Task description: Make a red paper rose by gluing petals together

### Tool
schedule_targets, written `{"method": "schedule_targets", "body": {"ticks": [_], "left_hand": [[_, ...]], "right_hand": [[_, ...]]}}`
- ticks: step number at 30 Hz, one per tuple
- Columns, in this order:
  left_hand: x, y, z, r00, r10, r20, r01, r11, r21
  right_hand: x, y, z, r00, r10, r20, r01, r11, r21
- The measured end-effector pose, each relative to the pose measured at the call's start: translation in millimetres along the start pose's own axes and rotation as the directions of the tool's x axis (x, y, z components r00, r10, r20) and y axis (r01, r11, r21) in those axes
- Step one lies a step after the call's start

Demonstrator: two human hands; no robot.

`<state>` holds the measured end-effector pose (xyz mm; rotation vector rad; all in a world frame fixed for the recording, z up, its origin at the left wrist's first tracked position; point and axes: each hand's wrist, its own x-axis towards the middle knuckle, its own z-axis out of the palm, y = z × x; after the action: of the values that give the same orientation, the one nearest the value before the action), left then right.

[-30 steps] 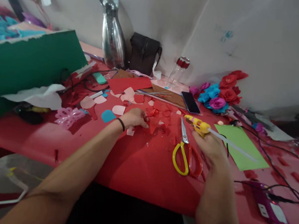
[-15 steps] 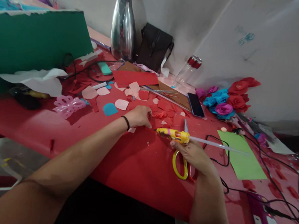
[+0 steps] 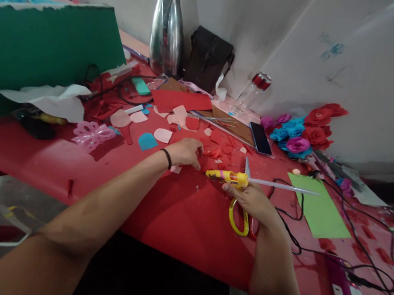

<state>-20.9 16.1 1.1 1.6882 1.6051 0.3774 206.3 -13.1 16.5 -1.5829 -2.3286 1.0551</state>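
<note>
My right hand [image 3: 252, 201] is wrapped round a yellow hot glue gun [image 3: 226, 177], its nozzle pointing left. A long clear glue stick [image 3: 284, 185] sticks out of the gun's back. Just left of the nozzle is my left hand [image 3: 186, 153], with a dark band on the wrist. Its fingers are curled together low over the table; what they hold, if anything, is hidden. Crumpled red paper pieces [image 3: 218, 153] lie by those fingertips. Scissors with a yellow handle loop [image 3: 238, 220] rest under my right hand, partly covered by it.
Pink paper petals [image 3: 162, 135] and a blue paper petal [image 3: 147, 141] are scattered on the red tabletop [image 3: 176, 225]. A phone [image 3: 261, 138], paper flowers [image 3: 298, 144] and a glass bottle [image 3: 252, 92] stand toward the wall. Black cables [image 3: 297, 247] run along the right beside green paper [image 3: 315, 211].
The view has shifted slightly, so the background sits a little farther right. Both hands and the glue gun keep nearly the same places over the table.
</note>
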Motion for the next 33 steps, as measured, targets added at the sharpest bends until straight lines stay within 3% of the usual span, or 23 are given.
{"method": "schedule_targets", "body": {"ticks": [5, 12, 21, 33], "left_hand": [[-0.5, 0.6, 1.7, 0.999, 0.024, -0.045, -0.023, 0.999, 0.03], [0.9, 0.6, 1.9, 0.999, 0.016, -0.029, -0.013, 0.997, 0.08], [2.1, -1.1, 2.1, 0.999, 0.041, -0.016, -0.039, 0.995, 0.087], [4.2, -3.4, 2.9, 0.999, 0.032, -0.041, -0.033, 0.999, -0.015]], "right_hand": [[-1.2, -2.5, -1.4, 0.999, 0.03, -0.03, -0.03, 0.999, -0.028], [-0.7, -2.2, -4.0, 1.0, -0.03, -0.005, 0.03, 0.999, 0.011], [1.1, 2.0, -3.8, 0.997, 0.023, -0.068, -0.025, 0.999, -0.028], [3.7, 3.4, -0.8, 0.988, 0.053, -0.147, -0.063, 0.996, -0.067]]}}
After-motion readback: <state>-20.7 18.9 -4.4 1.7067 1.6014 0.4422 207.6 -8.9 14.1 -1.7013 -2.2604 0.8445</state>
